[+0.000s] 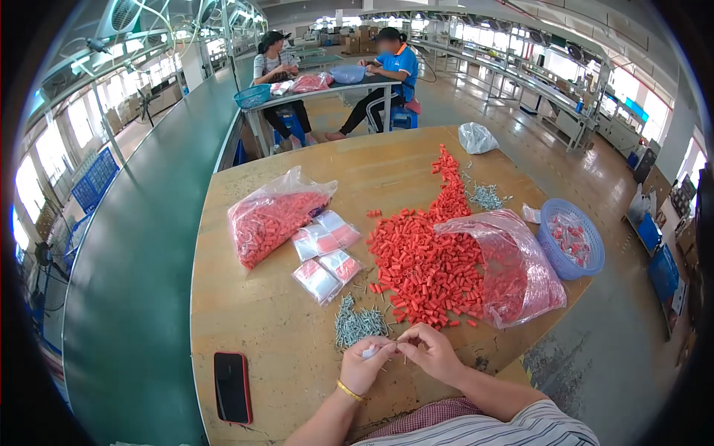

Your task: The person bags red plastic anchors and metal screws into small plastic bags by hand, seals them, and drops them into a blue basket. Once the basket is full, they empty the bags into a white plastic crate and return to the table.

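My left hand (364, 364) is closed, with a small whitish piece (370, 351) showing between thumb and fingers. My right hand (430, 353) pinches close against the left fingertips, and I cannot tell what it holds. Thin pale slivers show just under the fingers. Beside the left hand lies a heap of silvery screws (357, 323). Beyond both hands spreads a big pile of red plastic wall plugs (424, 256), spilling from a large open clear bag (532, 279). Several small flat packets (327, 238) with white and red contents lie left of the pile.
On the wooden table (282, 320) are a full bag of red plugs (275, 219), a phone (233, 388), a second screw heap (487, 196), a crumpled clear bag (477, 138) and a lilac basket (571, 238) of packets. Two people sit at a far table (327, 91). A green conveyor (141, 245) runs along the left.
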`<state>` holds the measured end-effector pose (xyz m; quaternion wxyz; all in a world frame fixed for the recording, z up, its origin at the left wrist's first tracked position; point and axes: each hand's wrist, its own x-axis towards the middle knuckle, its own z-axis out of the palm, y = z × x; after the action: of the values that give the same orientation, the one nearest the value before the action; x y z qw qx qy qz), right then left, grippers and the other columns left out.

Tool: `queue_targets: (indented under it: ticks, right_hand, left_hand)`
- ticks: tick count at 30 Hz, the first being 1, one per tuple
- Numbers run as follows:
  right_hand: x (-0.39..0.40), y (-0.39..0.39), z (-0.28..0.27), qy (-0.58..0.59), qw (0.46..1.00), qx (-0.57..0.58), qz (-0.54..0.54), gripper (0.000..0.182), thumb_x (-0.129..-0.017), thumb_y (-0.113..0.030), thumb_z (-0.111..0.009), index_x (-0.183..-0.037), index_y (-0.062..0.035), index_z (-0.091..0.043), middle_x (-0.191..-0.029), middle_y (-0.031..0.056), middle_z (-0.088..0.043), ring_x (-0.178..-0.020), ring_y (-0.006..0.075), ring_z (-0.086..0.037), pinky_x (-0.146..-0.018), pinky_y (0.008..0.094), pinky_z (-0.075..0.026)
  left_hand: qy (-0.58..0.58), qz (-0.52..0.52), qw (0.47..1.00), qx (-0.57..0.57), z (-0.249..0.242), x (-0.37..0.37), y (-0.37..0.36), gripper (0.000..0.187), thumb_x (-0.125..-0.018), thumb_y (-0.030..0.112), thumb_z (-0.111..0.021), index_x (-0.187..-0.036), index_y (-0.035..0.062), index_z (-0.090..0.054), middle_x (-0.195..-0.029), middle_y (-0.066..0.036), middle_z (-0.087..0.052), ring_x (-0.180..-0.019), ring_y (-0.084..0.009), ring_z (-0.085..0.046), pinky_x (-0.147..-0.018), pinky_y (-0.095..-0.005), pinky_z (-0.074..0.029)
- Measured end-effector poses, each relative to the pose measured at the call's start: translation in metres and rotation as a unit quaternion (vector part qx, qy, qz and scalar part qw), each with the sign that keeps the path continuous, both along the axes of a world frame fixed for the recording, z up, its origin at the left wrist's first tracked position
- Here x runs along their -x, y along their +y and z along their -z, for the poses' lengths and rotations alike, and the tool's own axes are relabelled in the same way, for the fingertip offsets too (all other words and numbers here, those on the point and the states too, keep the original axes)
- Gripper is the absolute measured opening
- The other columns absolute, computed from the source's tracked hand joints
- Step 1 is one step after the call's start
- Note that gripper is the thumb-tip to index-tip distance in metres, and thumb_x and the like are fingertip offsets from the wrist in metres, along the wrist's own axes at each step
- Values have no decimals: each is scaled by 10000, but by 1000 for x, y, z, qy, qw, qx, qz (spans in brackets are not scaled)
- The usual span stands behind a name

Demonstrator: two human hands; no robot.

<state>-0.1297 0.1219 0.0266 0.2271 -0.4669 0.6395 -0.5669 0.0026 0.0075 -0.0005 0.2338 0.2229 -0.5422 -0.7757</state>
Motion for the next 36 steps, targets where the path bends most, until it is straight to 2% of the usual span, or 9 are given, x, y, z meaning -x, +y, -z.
queue_targets:
  ticks: [6,11,17,20,23,26,27,30,36]
  right_hand:
    - [4,-1,7,28,999,15,12,100,-891,-111,-650,-933,-24,-627,-848,48,-602,-775,118,-578,-644,268,-462]
    - [4,0,-1,-55,997,-55,7,99,-916,-122,-619,-935,-25,-625,-848,24,-597,-769,89,-568,-627,253,-453]
    - [4,7,10,-87,996,-5,-13,81,-939,-115,-590,-945,-34,-593,-811,-19,-554,-724,47,-510,-609,213,-413]
    - [1,8,7,-184,982,-29,-8,71,-948,-107,-573,-926,-39,-580,-786,-45,-524,-713,30,-474,-607,199,-390]
    - [4,3,7,-189,981,-26,13,89,-951,-120,-568,-933,-35,-584,-788,-43,-529,-711,25,-473,-607,199,-401]
    - [3,3,7,-165,985,-41,11,107,-960,-132,-562,-966,-28,-584,-802,-35,-549,-710,20,-481,-606,193,-408]
    - [0,1,5,-212,977,-31,8,112,-961,-137,-566,-979,-28,-586,-809,-35,-558,-703,19,-486,-601,191,-408]
    - [-3,1,16,-251,968,-8,5,125,-960,-148,-578,-1005,-31,-588,-827,-36,-576,-688,13,-497,-588,186,-406]
    - [-1,-1,20,-250,968,16,2,114,-955,-136,-588,-1011,-37,-584,-851,-32,-580,-690,9,-497,-587,184,-403]
  left_hand:
    - [14,-15,1000,-17,-5,4,7,102,-889,100,-666,-930,6,-667,-833,-34,-661,-694,-84,-572,-628,-211,-447]
    - [-20,-47,998,-40,-3,4,4,123,-900,141,-661,-930,22,-668,-733,11,-597,-586,-46,-455,-509,-190,-344]
    - [-26,-30,998,-49,-3,1,6,144,-890,135,-669,-953,6,-654,-708,17,-572,-571,-49,-449,-505,-192,-337]
    - [-8,-3,987,-161,-4,3,4,161,-879,108,-669,-993,-1,-639,-728,7,-584,-572,-53,-467,-505,-193,-356]
    - [-74,-25,995,-68,-8,3,5,190,-879,125,-673,-1036,17,-669,-786,0,-635,-654,-58,-555,-567,-196,-439]
    - [-71,-38,991,-102,1,3,2,182,-870,102,-674,-1033,21,-671,-808,1,-644,-682,-59,-566,-590,-198,-450]
    - [-56,-35,992,-109,1,3,2,175,-870,92,-675,-1029,19,-673,-826,2,-651,-702,-60,-573,-611,-197,-458]
    - [-39,-37,997,-55,-5,5,4,154,-879,74,-664,-1019,10,-675,-857,7,-657,-751,-57,-580,-667,-194,-463]
    - [-25,-32,997,-70,-6,4,4,147,-885,70,-661,-1018,7,-677,-917,-5,-666,-802,-61,-587,-708,-196,-464]
